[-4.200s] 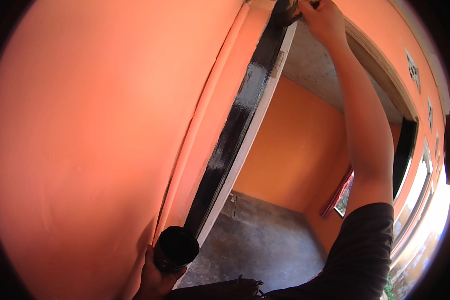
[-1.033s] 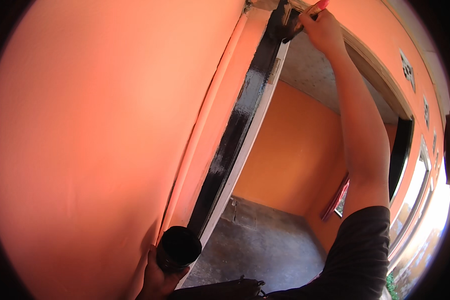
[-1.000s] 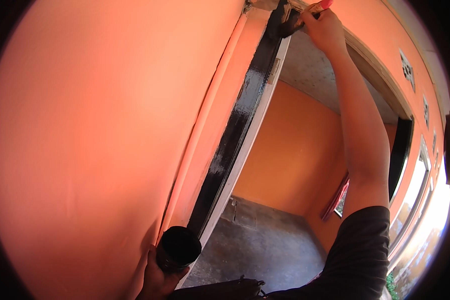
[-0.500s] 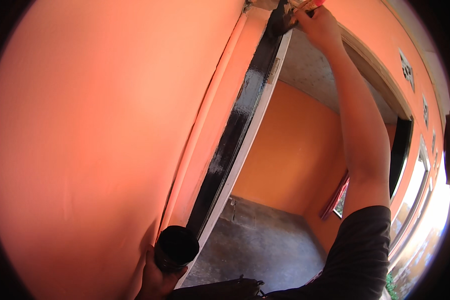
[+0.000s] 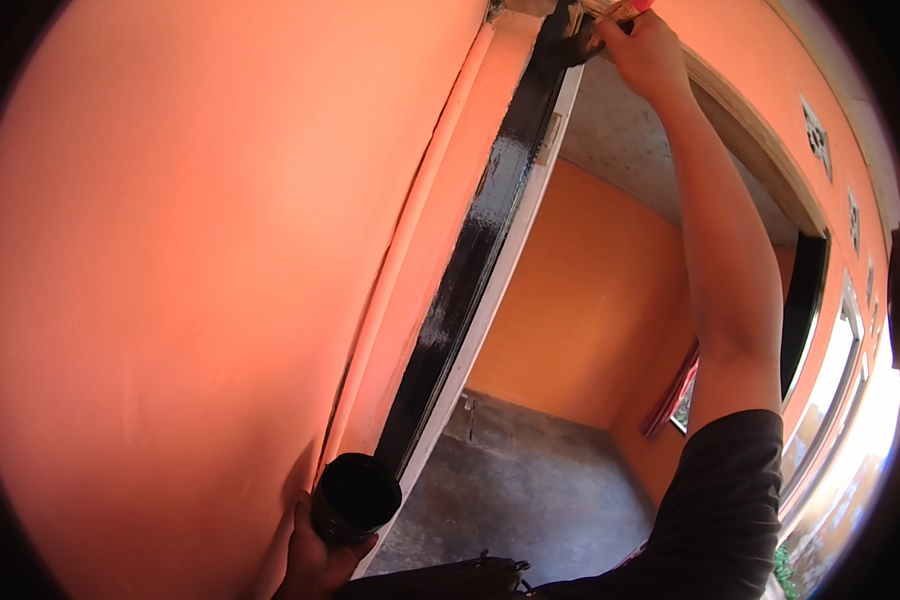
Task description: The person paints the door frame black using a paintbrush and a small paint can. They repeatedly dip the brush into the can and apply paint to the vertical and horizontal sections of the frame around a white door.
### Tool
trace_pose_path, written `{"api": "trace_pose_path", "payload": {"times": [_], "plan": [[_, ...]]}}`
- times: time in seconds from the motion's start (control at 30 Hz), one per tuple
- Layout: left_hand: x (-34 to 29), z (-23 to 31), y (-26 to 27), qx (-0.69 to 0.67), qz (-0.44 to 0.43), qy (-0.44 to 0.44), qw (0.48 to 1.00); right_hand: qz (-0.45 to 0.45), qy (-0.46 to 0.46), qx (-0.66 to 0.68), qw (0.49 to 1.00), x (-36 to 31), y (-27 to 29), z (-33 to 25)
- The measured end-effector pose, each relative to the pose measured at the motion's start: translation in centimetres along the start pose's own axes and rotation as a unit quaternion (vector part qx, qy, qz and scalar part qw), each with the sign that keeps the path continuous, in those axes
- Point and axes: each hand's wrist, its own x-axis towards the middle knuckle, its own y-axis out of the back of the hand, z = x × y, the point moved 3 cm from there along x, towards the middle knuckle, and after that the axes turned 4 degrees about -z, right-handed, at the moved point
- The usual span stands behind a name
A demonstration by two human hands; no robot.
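High at the top, my right hand (image 5: pixel 648 58) grips a paintbrush (image 5: pixel 625 12) with a red-tipped handle. Its dark bristles rest against the upper part of a door frame post (image 5: pixel 480 230), which is coated in glossy black paint. The post's inner edge is a pale, unpainted strip. Low down, my left hand (image 5: pixel 315 555) is wrapped round a black, round paint pot (image 5: pixel 357 497), its mouth facing up. Inside the pot it is too dark to make out the paint level. The pot is close to the foot of the visible post.
An orange-pink wall (image 5: pixel 200 250) fills the left side. Through the doorway lie a grey floor (image 5: pixel 520 490) and an orange inner wall (image 5: pixel 580 300). The far door post (image 5: pixel 805 300) is black too. Windows and vents line the outer wall at right.
My right hand and the brush have shifted slightly to the right at the top of the post. The pot in my left hand has moved very slightly right.
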Motion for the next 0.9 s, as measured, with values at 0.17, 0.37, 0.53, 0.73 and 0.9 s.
{"api": "trace_pose_path", "payload": {"times": [0.17,0.37,0.53,0.73,0.9], "plan": [[-0.2,0.1,-0.5,0.012,0.011,-0.007,1.000,-0.024,0.000,0.071,0.997,0.3,-0.2,-0.2],[-0.1,0.2,-0.6,0.007,0.012,0.000,1.000,-0.028,-0.005,0.059,0.998,0.3,-0.2,0.9],[-0.1,0.2,-0.8,0.021,0.021,-0.002,1.000,0.076,0.028,0.122,0.989,0.2,0.1,0.6],[0.1,0.1,-0.2,0.009,0.009,-0.009,1.000,-0.019,0.072,0.079,0.994,-5.5,-2.4,0.0],[-0.5,0.2,-1.4,0.039,0.044,-0.017,0.998,-0.082,0.081,0.166,0.979,-7.2,-1.2,-1.0]]}}
